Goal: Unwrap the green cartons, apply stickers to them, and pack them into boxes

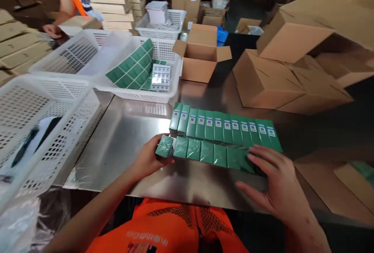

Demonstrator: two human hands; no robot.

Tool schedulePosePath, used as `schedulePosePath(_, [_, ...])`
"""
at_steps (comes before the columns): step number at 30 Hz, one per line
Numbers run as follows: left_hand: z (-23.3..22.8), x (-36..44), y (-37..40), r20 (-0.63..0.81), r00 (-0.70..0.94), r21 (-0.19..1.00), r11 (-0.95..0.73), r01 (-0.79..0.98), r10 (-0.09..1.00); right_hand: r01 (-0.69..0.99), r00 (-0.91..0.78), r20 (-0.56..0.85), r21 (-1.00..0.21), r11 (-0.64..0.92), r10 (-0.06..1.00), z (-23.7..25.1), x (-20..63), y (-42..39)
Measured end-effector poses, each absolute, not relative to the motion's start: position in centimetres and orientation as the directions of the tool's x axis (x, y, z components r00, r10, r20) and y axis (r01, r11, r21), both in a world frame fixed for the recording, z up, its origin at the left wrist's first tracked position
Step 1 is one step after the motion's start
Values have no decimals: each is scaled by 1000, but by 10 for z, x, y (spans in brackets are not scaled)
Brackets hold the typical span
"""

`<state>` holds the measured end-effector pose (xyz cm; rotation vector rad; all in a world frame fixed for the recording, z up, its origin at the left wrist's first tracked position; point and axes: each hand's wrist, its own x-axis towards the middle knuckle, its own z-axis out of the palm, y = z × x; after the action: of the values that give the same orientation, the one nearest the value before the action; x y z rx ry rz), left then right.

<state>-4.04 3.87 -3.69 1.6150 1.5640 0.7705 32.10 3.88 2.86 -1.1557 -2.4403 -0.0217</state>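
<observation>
Left hand [149, 159] pinches the end small green cardboard box [164, 146] while the right hand [277, 183], fingers spread wide, steadies the near row of green boxes [210, 153] by the steel desk's [122, 136] front edge.

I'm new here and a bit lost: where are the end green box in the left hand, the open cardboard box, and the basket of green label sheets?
end green box [164, 146], head view, top face.
open cardboard box [195, 68], head view, front wall.
basket of green label sheets [137, 94], head view, front rim.

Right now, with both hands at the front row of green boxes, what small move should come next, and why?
Probably press the left hand inward. Its end box sits turned and slightly apart from the front row, while the right hand lies flat over the other end as a stop.
</observation>
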Motion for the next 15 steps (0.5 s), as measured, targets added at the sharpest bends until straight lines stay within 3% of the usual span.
schedulePosePath(5, [-37, -36, 54, -104, 110, 838, 28, 545, 988, 767, -602, 186, -136, 627, 777, 48, 310, 57])
schedulePosePath(12, [-56, -37, 68, -85, 173, 880, -8, 476, 981, 766, -643, -106, -111, 633, 759, 51, 284, 72])
schedulePosePath(15, [-69, -40, 65, -63, 175, 844, -41, 535, 983, 780, -626, -167, -121, 615, 762, 52, 278, 71])
